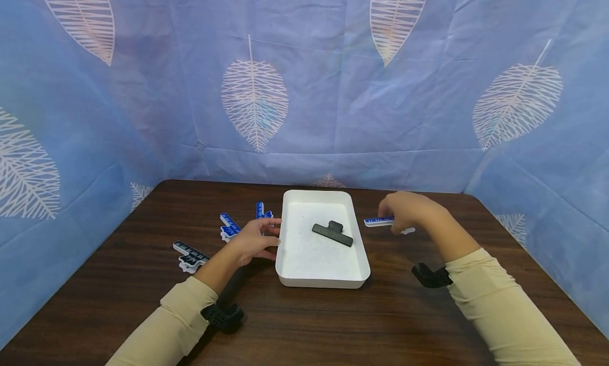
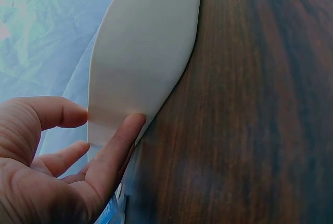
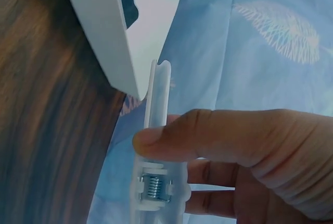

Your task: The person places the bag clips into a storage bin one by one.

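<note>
My right hand (image 1: 406,208) pinches a blue-and-white clip (image 1: 376,222) with a piano-key pattern, to the right of the white tray (image 1: 314,265). In the right wrist view the thumb lies across the pale clip (image 3: 160,101), and its metal spring shows. My left hand (image 1: 254,241) touches the tray's left outer wall with extended fingertips, seen close in the left wrist view against the wall (image 2: 140,52). Inside the tray lies a dark clip (image 1: 333,234).
Left of the tray on the dark wooden table (image 1: 309,323) lie a blue clip (image 1: 260,210) near the left fingers, another blue clip (image 1: 230,224) and a black-and-white clip (image 1: 190,254) by the left wrist. A blue leaf-patterned curtain (image 1: 309,117) surrounds the table's back and sides.
</note>
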`<state>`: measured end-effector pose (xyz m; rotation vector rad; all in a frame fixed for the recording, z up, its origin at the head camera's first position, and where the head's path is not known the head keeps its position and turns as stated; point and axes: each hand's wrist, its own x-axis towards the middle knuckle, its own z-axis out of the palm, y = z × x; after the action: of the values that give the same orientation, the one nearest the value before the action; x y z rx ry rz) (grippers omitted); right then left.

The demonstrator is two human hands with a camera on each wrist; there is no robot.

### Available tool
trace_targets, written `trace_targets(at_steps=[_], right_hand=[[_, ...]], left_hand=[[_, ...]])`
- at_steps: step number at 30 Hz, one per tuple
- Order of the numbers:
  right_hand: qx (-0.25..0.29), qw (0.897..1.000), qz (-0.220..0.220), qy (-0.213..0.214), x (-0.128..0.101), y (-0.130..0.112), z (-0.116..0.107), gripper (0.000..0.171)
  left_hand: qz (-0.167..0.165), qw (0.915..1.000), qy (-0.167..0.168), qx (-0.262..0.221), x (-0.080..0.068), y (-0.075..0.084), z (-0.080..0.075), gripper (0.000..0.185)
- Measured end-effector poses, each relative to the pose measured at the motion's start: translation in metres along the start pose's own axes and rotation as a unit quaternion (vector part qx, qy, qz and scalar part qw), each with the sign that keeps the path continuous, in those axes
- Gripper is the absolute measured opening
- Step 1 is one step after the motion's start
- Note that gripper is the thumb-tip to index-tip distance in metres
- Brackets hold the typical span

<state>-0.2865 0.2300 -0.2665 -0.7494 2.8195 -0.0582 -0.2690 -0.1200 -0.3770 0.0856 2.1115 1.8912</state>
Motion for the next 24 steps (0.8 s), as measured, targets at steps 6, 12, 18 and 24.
trace_targets(at_steps=[6,12,18,24], right_hand=[[-0.008,1.0,-0.008,0.0,0.005,-0.012,-0.004,0.03],[-0.025,1.0,-0.015,0.004,0.012,-0.023,-0.003,0.031],[-0.019,0.999,-0.027,-0.006,0.02,-0.037,-0.005,0.03],[-0.017,0.999,-0.034,-0.013,0.028,-0.05,-0.009,0.033]], left_hand=[[0.002,1.0,0.003,0.001,0.002,-0.001,0.0,0.058],[0.001,1.0,0.004,0.008,0.002,-0.002,-0.001,0.057],[0.003,1.0,0.002,0.009,0.002,-0.002,-0.002,0.057],[0.006,1.0,-0.003,0.007,0.002,-0.003,-0.002,0.057]])
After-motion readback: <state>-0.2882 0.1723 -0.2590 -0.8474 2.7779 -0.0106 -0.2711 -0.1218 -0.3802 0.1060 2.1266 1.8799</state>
